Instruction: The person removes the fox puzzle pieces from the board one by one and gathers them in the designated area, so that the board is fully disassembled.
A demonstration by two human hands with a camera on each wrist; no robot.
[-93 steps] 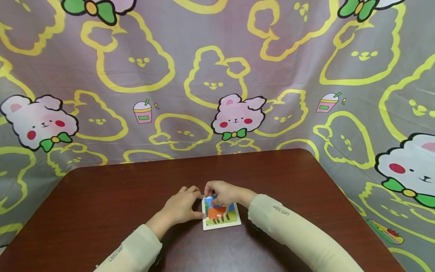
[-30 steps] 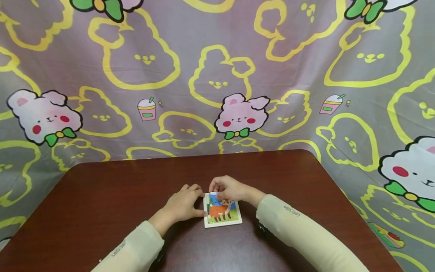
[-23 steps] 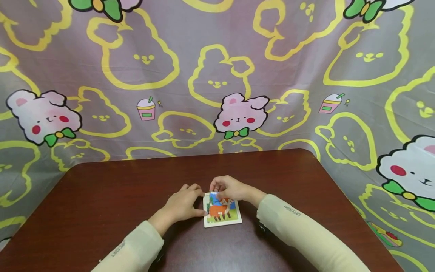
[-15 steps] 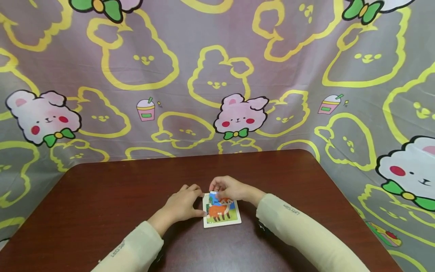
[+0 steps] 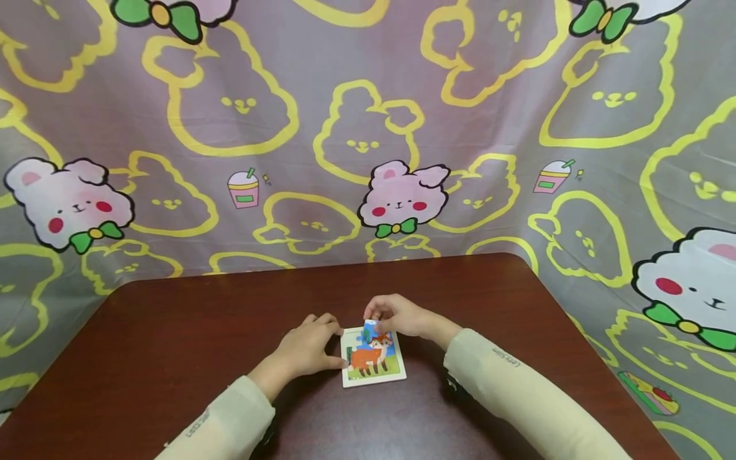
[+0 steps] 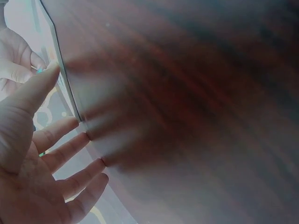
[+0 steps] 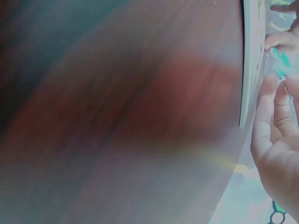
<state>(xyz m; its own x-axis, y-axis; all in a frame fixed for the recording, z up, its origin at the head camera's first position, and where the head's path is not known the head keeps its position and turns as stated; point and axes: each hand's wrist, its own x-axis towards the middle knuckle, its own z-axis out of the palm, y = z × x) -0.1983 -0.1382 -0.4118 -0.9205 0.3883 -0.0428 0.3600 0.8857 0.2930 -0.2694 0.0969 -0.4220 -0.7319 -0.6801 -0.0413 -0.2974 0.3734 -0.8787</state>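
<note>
A small jigsaw puzzle with a white frame (image 5: 376, 381) lies flat on the table; its picture is an orange fox (image 5: 368, 360) on grass. My left hand (image 5: 307, 346) steadies the frame's left edge, thumb and fingers spread and fairly straight, as the left wrist view also shows. Between thumb and fingertips, my right hand (image 5: 405, 317) pinches a blue and green puzzle piece (image 5: 370, 329), raised and tilted over the upper part of the picture. A pale patch of bare board (image 5: 352, 338) shows at the upper left inside the frame.
The dark reddish-brown table (image 5: 230, 326) reaches back to a grey curtain (image 5: 322, 160) printed with cartoon bears and rabbits. More curtain hangs along the right side.
My right hand has drawn the puzzle piece up and to the right, out of the upper-left corner, baring pale board there. My left hand has stayed at the frame's left edge.
</note>
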